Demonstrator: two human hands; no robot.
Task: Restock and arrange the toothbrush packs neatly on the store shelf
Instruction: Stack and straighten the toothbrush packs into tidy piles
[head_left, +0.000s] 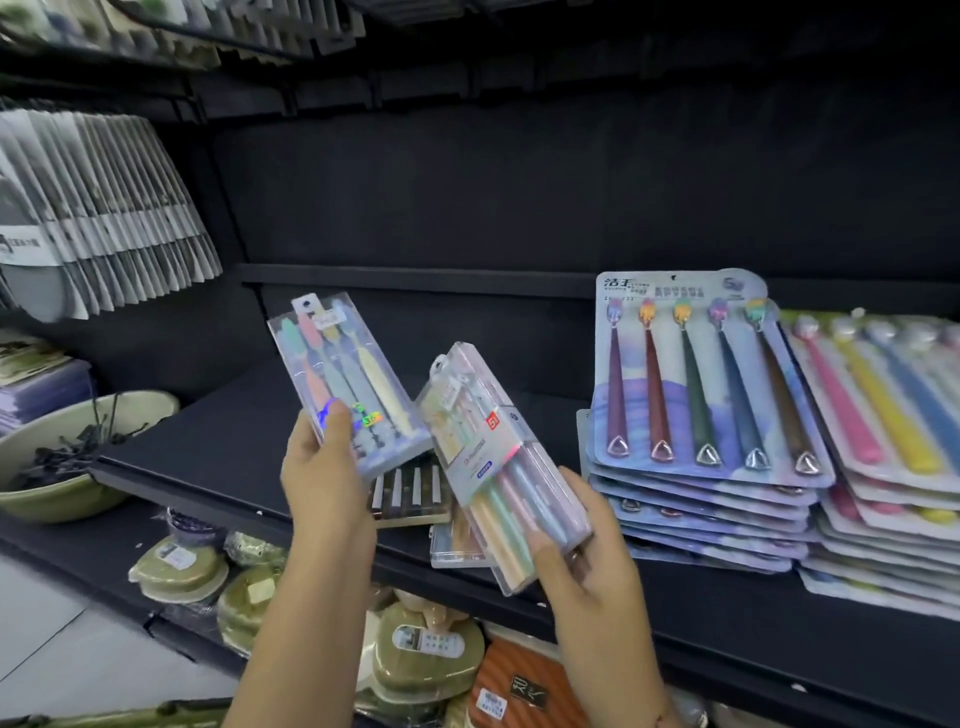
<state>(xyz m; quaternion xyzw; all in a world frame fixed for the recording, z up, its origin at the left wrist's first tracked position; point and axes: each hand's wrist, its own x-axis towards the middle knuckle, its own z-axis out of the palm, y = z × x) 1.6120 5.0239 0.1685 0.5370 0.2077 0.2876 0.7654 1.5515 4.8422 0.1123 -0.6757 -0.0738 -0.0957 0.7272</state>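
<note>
My left hand (324, 480) grips the lower end of a clear toothbrush pack (343, 379) with pastel brushes, held upright and tilted left above the black shelf (218, 441). My right hand (587, 545) holds a second clear pack (498, 462) by its lower end, tilted over the shelf's front edge. Beneath them on the shelf lie a flat pack with dark and white brushes (410, 491) and another clear pack (452, 545). To the right stands a stack of wide blue five-brush cards (696, 395), and beside it a stack with pink, yellow and blue brushes (888, 415).
A green bowl (78, 499) holding dark hooks sits at the left end of the shelf. Grey packets (98, 208) hang in a row at upper left. Green and orange packaged goods (431, 660) fill the shelf below. The shelf's back wall is dark.
</note>
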